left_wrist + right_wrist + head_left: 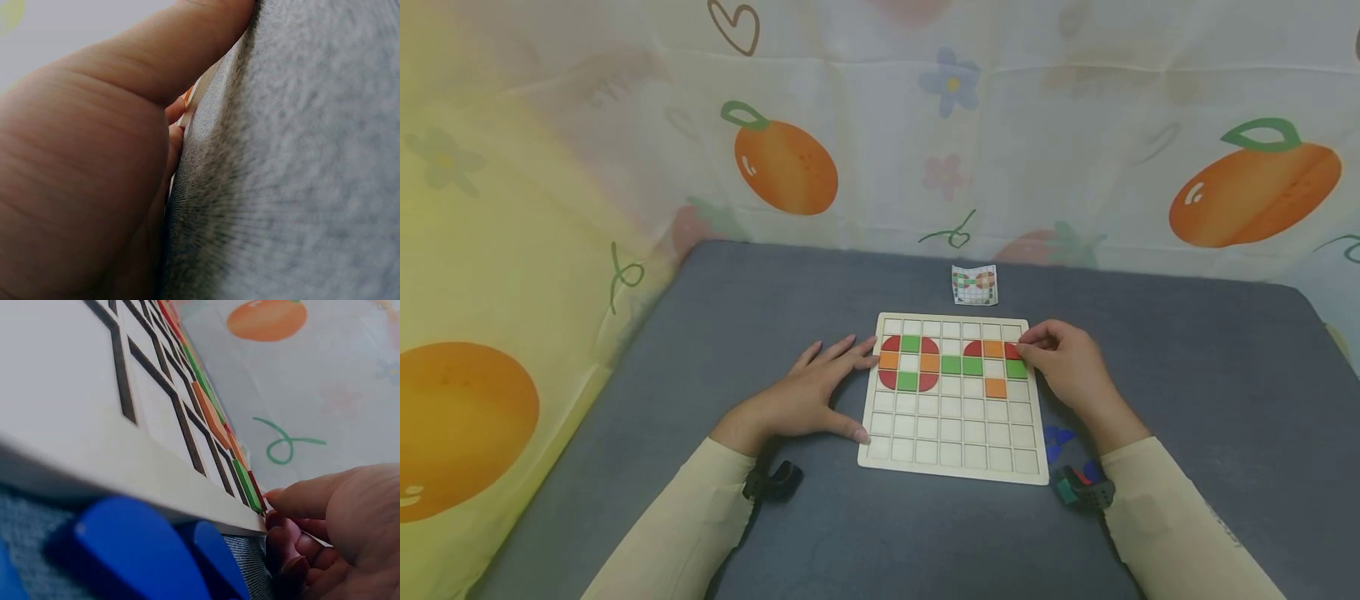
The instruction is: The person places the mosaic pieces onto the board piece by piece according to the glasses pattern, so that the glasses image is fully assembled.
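Note:
A pale wooden grid board (pixel 951 428) lies flat with red, green and orange tiles in its upper rows. Along its left edge my left hand (pixel 812 392) is spread, fingertips at the upper side and thumb on the lower corner. At the upper right, my right hand (pixel 1067 362) pinches a rounded red tile (pixel 1012 351) between thumb and fingertips, right at its cell. Beside that tile sit an orange tile (pixel 992 349) and, just below it, a green tile (pixel 1017 369). In the right wrist view the red tile (pixel 255 485) shows at the fingertips, partly hidden.
A small pattern card (pixel 974 285) lies behind the board. Several blue pieces (pixel 1058 442) rest by the board's right edge, under the right forearm. Grey cloth (pixel 790 283) covers the table, and a printed curtain (pixel 880 125) hangs behind it.

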Demonstrator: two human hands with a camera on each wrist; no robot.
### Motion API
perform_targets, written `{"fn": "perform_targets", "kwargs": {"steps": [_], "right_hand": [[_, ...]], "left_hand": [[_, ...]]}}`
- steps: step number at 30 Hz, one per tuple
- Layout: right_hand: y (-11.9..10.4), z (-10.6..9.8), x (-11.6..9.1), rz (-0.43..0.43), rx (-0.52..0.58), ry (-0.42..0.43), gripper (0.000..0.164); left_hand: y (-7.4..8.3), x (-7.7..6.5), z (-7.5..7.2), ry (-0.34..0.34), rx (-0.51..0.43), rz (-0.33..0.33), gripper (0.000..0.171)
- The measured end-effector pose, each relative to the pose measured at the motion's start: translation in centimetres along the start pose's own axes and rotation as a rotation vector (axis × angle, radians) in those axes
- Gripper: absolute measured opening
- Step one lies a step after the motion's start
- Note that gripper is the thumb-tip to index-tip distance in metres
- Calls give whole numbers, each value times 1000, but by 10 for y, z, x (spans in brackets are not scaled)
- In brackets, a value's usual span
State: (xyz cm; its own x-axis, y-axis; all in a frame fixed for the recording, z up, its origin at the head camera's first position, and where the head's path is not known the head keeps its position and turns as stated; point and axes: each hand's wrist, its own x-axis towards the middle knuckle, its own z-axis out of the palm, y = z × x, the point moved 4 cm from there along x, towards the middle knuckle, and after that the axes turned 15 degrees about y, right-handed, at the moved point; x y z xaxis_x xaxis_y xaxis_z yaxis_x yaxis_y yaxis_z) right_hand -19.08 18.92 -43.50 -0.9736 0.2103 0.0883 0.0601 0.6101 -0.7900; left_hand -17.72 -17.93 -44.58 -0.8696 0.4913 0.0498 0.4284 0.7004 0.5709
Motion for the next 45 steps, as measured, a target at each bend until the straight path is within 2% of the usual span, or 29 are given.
{"fn": "perform_targets", "kwargs": {"steps": [7, 12, 18, 31, 37, 45], "right_hand": [[4, -1, 1, 1, 42, -4, 26], [7, -3, 3, -50, 80, -47, 28], [6, -3, 3, -84, 42, -42, 25], [3, -3, 0, -27, 115, -37, 38], [6, -8, 0, -12, 208, -42, 46], [-1, -28, -7, 9, 336, -44, 63]], "left_hand": [[0, 0, -1, 1, 2, 6, 113], [1, 0, -3, 1, 1, 2, 113], [4, 0, -5, 9, -7, 13, 114], [2, -1, -5, 4, 7, 14, 114], [1, -1, -3, 3, 2, 12, 113], [0, -1, 0, -1, -4, 3, 111]]}}
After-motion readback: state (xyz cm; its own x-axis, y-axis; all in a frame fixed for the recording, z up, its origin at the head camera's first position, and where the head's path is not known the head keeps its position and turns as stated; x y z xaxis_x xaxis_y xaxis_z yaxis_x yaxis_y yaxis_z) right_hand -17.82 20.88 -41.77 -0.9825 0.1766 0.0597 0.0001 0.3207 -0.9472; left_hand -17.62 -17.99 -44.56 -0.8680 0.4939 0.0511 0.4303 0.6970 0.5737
